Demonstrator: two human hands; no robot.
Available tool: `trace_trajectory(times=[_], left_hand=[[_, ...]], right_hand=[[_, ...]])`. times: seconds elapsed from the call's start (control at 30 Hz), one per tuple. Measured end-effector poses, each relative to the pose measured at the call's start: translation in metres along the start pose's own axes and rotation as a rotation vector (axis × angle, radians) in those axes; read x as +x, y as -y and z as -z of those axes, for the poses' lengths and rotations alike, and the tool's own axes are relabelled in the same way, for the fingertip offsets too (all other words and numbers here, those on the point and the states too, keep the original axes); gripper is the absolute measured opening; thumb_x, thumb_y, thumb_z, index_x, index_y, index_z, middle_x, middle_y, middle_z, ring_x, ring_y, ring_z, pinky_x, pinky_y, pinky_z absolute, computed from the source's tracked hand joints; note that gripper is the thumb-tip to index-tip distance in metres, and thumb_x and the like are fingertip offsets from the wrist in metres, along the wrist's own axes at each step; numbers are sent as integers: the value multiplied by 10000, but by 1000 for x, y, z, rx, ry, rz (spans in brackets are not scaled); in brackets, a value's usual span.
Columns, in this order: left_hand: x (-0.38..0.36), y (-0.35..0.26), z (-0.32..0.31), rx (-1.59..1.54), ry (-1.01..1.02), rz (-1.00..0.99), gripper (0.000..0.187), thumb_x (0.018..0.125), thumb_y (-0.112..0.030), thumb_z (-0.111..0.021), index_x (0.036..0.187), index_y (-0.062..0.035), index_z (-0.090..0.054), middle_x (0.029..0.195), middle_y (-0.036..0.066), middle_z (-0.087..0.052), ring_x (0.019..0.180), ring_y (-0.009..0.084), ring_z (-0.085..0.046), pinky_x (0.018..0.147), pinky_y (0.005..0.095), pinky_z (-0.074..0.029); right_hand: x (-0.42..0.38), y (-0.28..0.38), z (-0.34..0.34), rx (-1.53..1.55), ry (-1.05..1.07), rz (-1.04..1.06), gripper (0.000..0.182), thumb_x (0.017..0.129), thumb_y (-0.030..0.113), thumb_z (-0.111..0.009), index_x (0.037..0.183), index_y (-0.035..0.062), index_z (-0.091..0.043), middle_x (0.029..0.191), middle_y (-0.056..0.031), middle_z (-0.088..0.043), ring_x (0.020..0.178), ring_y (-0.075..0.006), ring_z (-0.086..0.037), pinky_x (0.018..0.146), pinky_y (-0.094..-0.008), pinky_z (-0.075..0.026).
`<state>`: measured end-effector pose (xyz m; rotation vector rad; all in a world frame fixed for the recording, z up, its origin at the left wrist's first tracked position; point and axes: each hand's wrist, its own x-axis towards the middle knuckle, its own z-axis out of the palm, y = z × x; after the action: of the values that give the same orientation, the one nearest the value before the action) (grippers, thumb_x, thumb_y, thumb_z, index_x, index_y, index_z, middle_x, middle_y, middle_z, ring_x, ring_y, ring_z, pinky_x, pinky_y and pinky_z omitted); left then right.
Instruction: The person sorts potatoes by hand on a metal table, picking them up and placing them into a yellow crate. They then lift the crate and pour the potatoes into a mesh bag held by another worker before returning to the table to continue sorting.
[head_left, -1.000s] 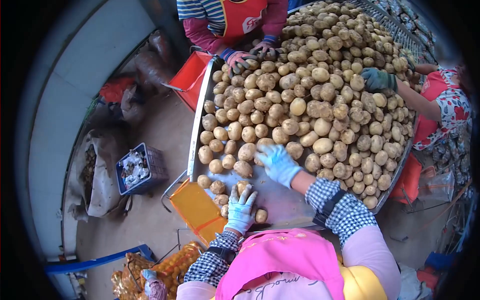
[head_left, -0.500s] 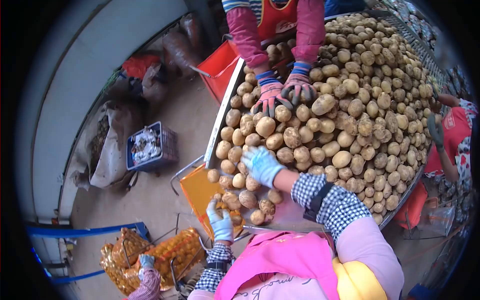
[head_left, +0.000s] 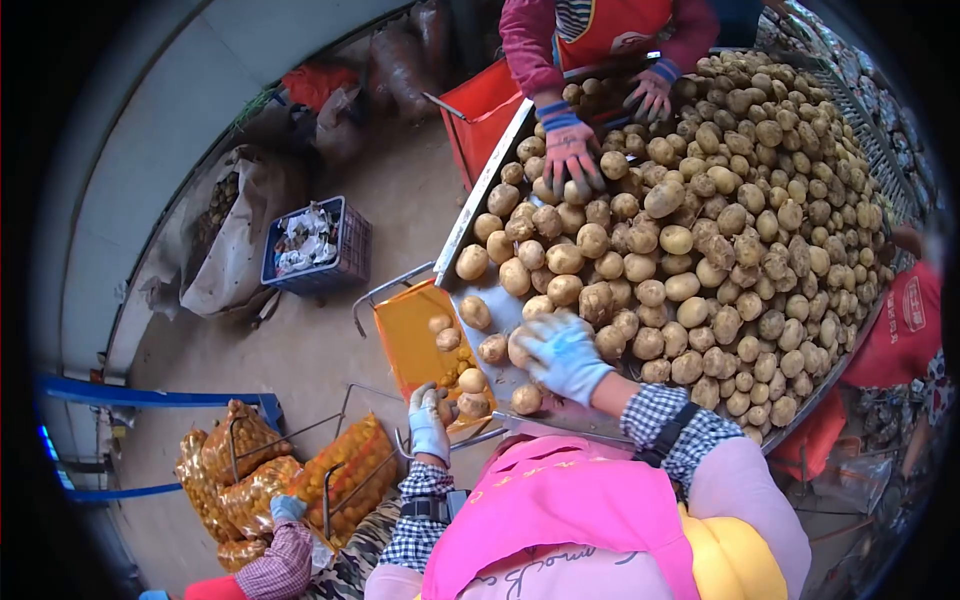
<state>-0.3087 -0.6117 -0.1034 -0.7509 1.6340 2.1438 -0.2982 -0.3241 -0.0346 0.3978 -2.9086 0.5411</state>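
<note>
My right hand [head_left: 565, 357], in a pale blue and white glove, is palm down on the sorting table with fingers stretched, slightly blurred by motion. Its fingertips touch a potato [head_left: 520, 348] near the table's open corner. My left hand [head_left: 428, 425], gloved the same way, is raised with fingers extended at the side of the orange mesh bag [head_left: 400, 335]. Beside those fingers is a potato [head_left: 473, 404], with another potato [head_left: 472, 380] just above it. More potatoes [head_left: 440, 324] are at the bag's mouth. A large heap of potatoes [head_left: 740, 250] covers most of the table.
Across the table, a co-worker's pink gloved hand [head_left: 572, 155] rests on potatoes. Another person's gloved hand [head_left: 288, 508] is by filled mesh sacks [head_left: 350, 470] at lower left. A blue crate [head_left: 345, 250], a red bag [head_left: 480, 110] and a metal bag frame [head_left: 365, 310] stand left of the table.
Several potatoes near the corner have moved off the table into the bag's mouth, baring more surface. The co-worker's hands have moved apart. My view has shifted slightly.
</note>
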Motion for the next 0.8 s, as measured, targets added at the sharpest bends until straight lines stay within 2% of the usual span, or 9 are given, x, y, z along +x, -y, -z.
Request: trace_trajectory(times=[0.07, 0.17, 0.3, 0.37, 0.47, 0.53, 0.6, 0.73, 0.8], left_hand=[[3, 10, 7, 51, 23, 50, 324, 985, -162, -492, 1299, -80, -490, 1157, 134, -565, 792, 233, -617, 656, 358, -555], [-1, 21, -2, 19, 20, 168, 345, 967, -150, -524, 1306, -93, -494, 1135, 99, -584, 808, 230, -615, 654, 359, -558], [-2, 28, 6, 48, 41, 182, 351, 954, -159, -527, 1300, -109, -492, 1152, 126, -577, 842, 280, -630, 658, 400, -570], [3, 26, 16, 57, 2, 206, 344, 958, -157, -516, 1298, -111, -495, 1143, 118, -580, 856, 277, -627, 669, 400, -569], [3, 20, 22, 86, -13, 185, 337, 962, -158, -509, 1296, -110, -499, 1131, 111, -586, 864, 273, -624, 685, 401, -569], [-2, 15, 22, 100, 1, 172, 329, 967, -165, -505, 1291, -106, -504, 1116, 104, -590, 849, 267, -620, 693, 400, -567], [-5, 12, 31, 165, 59, 110, 322, 968, -159, -503, 1284, -98, -508, 1100, 104, -585, 828, 264, -613, 687, 391, -564], [-15, 6, 50, 127, 10, 117, 334, 960, -122, -497, 1289, -66, -507, 1155, 140, -580, 829, 243, -612, 674, 365, -559], [-19, 5, 55, 142, 9, 115, 336, 957, -118, -495, 1288, -61, -506, 1160, 139, -574, 830, 246, -612, 670, 363, -557]], right_hand=[[-37, -7, 14, 1, 19, -55, 611, 749, 464, -684, 1297, 210, -594, 1432, -141, -446, 1336, -421, -355, 1110, -573, -232], [-74, 16, 11, -54, 279, -58, 654, 764, 537, -679, 1374, 355, -528, 1598, -96, -223, 1445, -490, -60, 1097, -722, 16], [-71, 15, -40, -193, 272, 53, 594, 826, 454, -634, 1396, 350, -503, 1579, -49, -287, 1472, -414, -102, 1097, -711, 48], [-42, 20, -50, -245, 189, 93, 579, 835, 423, -607, 1398, 338, -499, 1557, -56, -329, 1480, -375, -124, 1096, -719, 16], [5, 16, -97, -313, 33, 256, 535, 834, 362, -598, 1357, 263, -537, 1527, -64, -367, 1470, -354, -200, 1164, -609, -115], [43, 37, -74, -270, 348, 282, 480, 831, 333, -597, 1293, 205, -571, 1519, -90, -372, 1446, -337, -269, 1183, -559, -137], [68, 28, -57, -18, 297, 337, 434, 831, 352, -602, 1226, 170, -592, 1517, -119, -366, 1413, -323, -327, 1173, -559, -156], [80, -22, -19, -326, -210, -426, 657, 795, 505, -654, 1366, 210, -516, 1509, -125, -343, 1412, -331, -285, 1143, -578, -168], [64, -35, -19, -189, -88, -502, 771, 762, 585, -658, 1435, 273, -448, 1542, -113, -290, 1447, -359, -184, 1141, -602, -141]])
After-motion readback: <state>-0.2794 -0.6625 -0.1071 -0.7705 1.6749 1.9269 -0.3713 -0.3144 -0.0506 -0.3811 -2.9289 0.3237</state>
